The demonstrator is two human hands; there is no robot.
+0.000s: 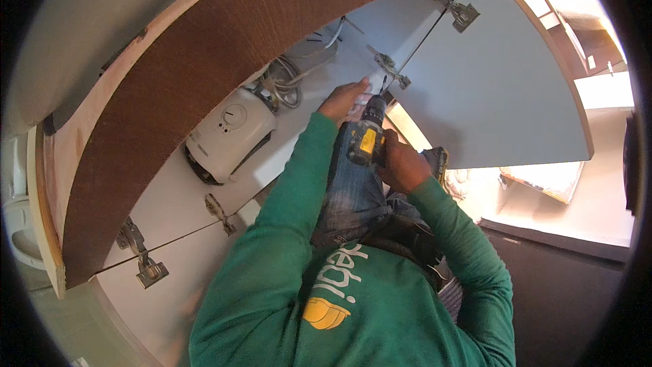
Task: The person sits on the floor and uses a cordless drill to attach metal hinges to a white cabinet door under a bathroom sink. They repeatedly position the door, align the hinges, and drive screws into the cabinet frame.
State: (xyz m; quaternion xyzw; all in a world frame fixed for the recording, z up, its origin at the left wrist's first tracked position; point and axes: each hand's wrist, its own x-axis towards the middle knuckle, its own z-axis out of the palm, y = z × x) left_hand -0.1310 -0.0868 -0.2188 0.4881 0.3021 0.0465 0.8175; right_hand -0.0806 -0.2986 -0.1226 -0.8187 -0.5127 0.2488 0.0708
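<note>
A yellow and dark cordless drill [367,139] is in my right hand [401,163], its bit pointing up at a metal hinge [387,64] where the pale door [509,88] meets the cabinet. My left hand [345,98] is just left of the drill's chuck and bit, below that hinge, with its fingers curled at the white board; what they hold is partly hidden. A second hinge [458,10] sits higher on the same door edge. My jeans show behind the drill.
A curved brown panel [156,61] arches over the upper left. Under it are a white appliance [227,136] and coiled grey cables [288,88]. More hinges [142,258] line the lower-left board. A dark surface [550,285] fills the lower right, below a lit opening.
</note>
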